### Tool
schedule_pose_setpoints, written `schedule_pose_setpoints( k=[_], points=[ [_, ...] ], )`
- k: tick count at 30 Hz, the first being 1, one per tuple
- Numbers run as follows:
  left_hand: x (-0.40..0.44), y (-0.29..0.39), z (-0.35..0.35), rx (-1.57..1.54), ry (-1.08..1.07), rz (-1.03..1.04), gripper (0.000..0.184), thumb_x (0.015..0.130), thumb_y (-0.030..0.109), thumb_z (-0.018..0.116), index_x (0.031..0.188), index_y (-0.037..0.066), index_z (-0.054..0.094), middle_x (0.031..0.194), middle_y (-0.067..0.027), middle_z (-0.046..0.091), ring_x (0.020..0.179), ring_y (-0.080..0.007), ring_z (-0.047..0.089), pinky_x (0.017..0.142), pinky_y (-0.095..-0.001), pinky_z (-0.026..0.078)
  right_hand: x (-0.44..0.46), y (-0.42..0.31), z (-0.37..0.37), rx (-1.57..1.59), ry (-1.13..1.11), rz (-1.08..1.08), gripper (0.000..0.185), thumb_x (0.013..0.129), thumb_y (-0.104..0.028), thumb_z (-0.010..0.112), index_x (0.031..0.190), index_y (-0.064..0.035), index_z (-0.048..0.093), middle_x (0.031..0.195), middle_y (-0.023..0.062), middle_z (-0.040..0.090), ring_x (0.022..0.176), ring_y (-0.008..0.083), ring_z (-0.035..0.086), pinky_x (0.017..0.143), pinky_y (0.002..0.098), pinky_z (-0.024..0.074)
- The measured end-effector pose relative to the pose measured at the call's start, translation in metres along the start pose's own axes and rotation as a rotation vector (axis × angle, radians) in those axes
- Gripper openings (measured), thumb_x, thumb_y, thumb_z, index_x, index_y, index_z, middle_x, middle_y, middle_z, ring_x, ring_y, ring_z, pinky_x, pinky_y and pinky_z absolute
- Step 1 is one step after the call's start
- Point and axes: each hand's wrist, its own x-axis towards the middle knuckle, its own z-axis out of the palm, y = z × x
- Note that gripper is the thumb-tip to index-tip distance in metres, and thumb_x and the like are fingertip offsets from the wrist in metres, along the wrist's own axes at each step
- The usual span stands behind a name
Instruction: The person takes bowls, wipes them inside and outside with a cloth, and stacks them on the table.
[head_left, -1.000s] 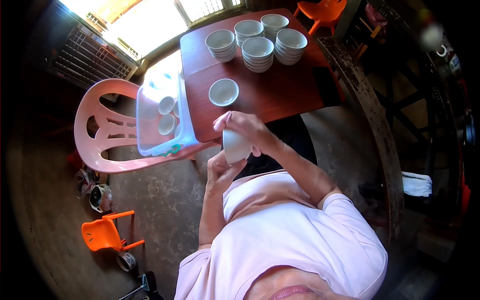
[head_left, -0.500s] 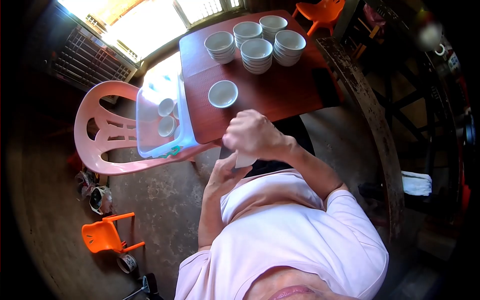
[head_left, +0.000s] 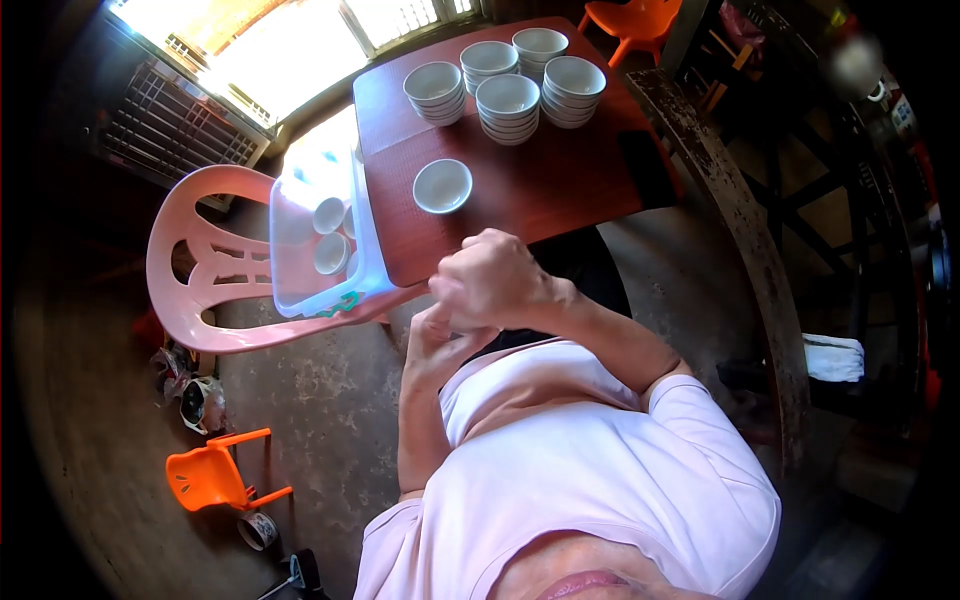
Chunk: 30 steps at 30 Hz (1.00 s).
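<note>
My right hand (head_left: 497, 278) is closed, its back turned up, just off the near edge of the red-brown table. Below it and to the left, my left hand (head_left: 440, 338) is curled and meets the right hand. Whatever lies between the two hands is hidden by the fingers. Nearest to them on the table is a single white bowl (head_left: 443, 187), standing upright. Further back are several stacks of white bowls, among them a front stack (head_left: 508, 112), a left stack (head_left: 435, 95) and a right stack (head_left: 573, 93).
A clear plastic bin (head_left: 368, 275) with several white bowls (head_left: 331, 254) rests on a pink chair (head_left: 190, 285) left of the table (head_left: 400, 225). A small orange chair (head_left: 205, 477) is on the floor. A worn wooden beam (head_left: 740, 215) runs along the right.
Both hands have shifted slightly left, the right one also a little lower. A white piece that showed between them is now out of sight. The bowls stay in place.
</note>
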Motion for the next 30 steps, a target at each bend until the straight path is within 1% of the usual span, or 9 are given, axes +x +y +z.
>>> schedule_pose_setpoints(
  k=[3, 7, 10, 11, 14, 17, 19, 25, 30],
  points=[
    [-0.002, 0.002, 0.004, -0.111, 0.041, 0.025, 0.03, 0.077, -0.002, 0.073, 0.105, -0.004, 0.063, 0.095, -0.0052, 0.066, 0.089, -0.0104, 0.061, 0.081, -0.0261, 0.048, -0.007, 0.013, 0.024, 0.367, 0.203, 0.017, 0.01, 0.08, -0.012, 0.057, 0.074, -0.004, 0.058, 0.069, 0.0088, 0.058, 0.063, 0.0249, 0.06, 0.059, 0.0344, 0.0493],
    [0.004, -0.002, 0.001, -0.412, 0.004, 0.108, 0.036, 0.076, -0.004, 0.072, 0.11, -0.006, 0.059, 0.102, -0.0093, 0.065, 0.094, -0.014, 0.062, 0.085, -0.028, 0.049, -0.025, 0.024, 0.03, 1.816, 0.212, 0.957, 0.03, 0.089, -0.026, 0.05, 0.078, 0.0007, 0.057, 0.072, 0.0102, 0.056, 0.064, 0.0146, 0.055, 0.062, 0.0283, 0.0461],
    [0.002, -0.003, 0.001, -0.414, -0.007, 0.067, 0.04, 0.076, -0.002, 0.073, 0.113, -0.006, 0.058, 0.104, -0.0093, 0.065, 0.095, -0.0151, 0.061, 0.087, -0.0287, 0.049, -0.014, 0.019, 0.004, 1.19, 0.056, 0.694, 0.032, 0.087, -0.03, 0.051, 0.084, 0.0008, 0.061, 0.078, 0.0103, 0.059, 0.068, 0.0164, 0.057, 0.067, 0.0282, 0.0472],
    [0.002, -0.004, 0.002, -0.404, -0.009, 0.037, 0.041, 0.076, -0.001, 0.073, 0.114, -0.005, 0.057, 0.106, -0.0095, 0.064, 0.096, -0.0154, 0.061, 0.087, -0.0289, 0.049, -0.011, 0.016, 0.003, 0.704, 0.074, 0.288, 0.032, 0.086, -0.031, 0.051, 0.088, -0.002, 0.064, 0.086, 0.0098, 0.063, 0.077, 0.0204, 0.061, 0.073, 0.0298, 0.0481],
    [0.003, -0.011, 0.0, -0.553, 0.026, 0.065, 0.05, 0.077, 0.011, 0.075, 0.119, -0.005, 0.053, 0.114, -0.0127, 0.061, 0.103, -0.0192, 0.061, 0.092, -0.0338, 0.048, 0.002, 0.003, -0.01, 0.456, -0.085, 0.114, 0.026, 0.089, -0.025, 0.051, 0.099, -0.0046, 0.063, 0.096, 0.0095, 0.065, 0.103, 0.0267, 0.061, 0.09, 0.0417, 0.0467],
    [0.004, -0.017, -0.011, -0.906, 0.067, 0.121, 0.056, 0.082, 0.019, 0.071, 0.127, -0.004, 0.046, 0.121, -0.0156, 0.058, 0.112, -0.0248, 0.058, 0.097, -0.0429, 0.046, -0.012, 0.001, 0.016, 0.405, 0.458, -0.205, 0.023, 0.086, -0.011, 0.059, 0.109, -0.0077, 0.056, 0.11, 0.0082, 0.062, 0.111, 0.0321, 0.057, 0.105, 0.0489, 0.0359],
    [0.004, -0.023, -0.014, -1.268, 0.137, 0.14, 0.05, 0.084, 0.017, 0.069, 0.125, -0.003, 0.049, 0.119, -0.0158, 0.059, 0.114, -0.0248, 0.056, 0.097, -0.0415, 0.046, -0.036, -0.021, 0.047, 0.523, 0.569, 0.039, 0.023, 0.089, -0.015, 0.059, 0.11, -0.0092, 0.057, 0.126, 0.0097, 0.054, 0.127, 0.0336, 0.043, 0.111, 0.0521, 0.0268],
    [0.005, -0.027, -0.017, -1.029, -0.008, 0.068, 0.065, 0.087, 0.025, 0.067, 0.139, 0.006, 0.033, 0.133, -0.0114, 0.049, 0.123, -0.0273, 0.05, 0.103, -0.0453, 0.041, 0.0, 0.0, 0.001, 0.539, 0.135, 0.004, 0.016, 0.085, -0.018, 0.058, 0.091, -0.0054, 0.067, 0.107, 0.0089, 0.064, 0.108, 0.0279, 0.057, 0.093, 0.0408, 0.0449],
    [0.005, -0.03, -0.017, -1.204, 0.128, 0.131, 0.071, 0.081, 0.025, 0.073, 0.138, 0.006, 0.034, 0.131, -0.0116, 0.051, 0.125, -0.0278, 0.048, 0.105, -0.0476, 0.039, -0.016, -0.016, 0.04, 0.455, 0.566, 0.028, 0.02, 0.093, -0.018, 0.05, 0.104, -0.0072, 0.063, 0.125, 0.0158, 0.055, 0.124, 0.0334, 0.046, 0.105, 0.0447, 0.0351]
  ],
)
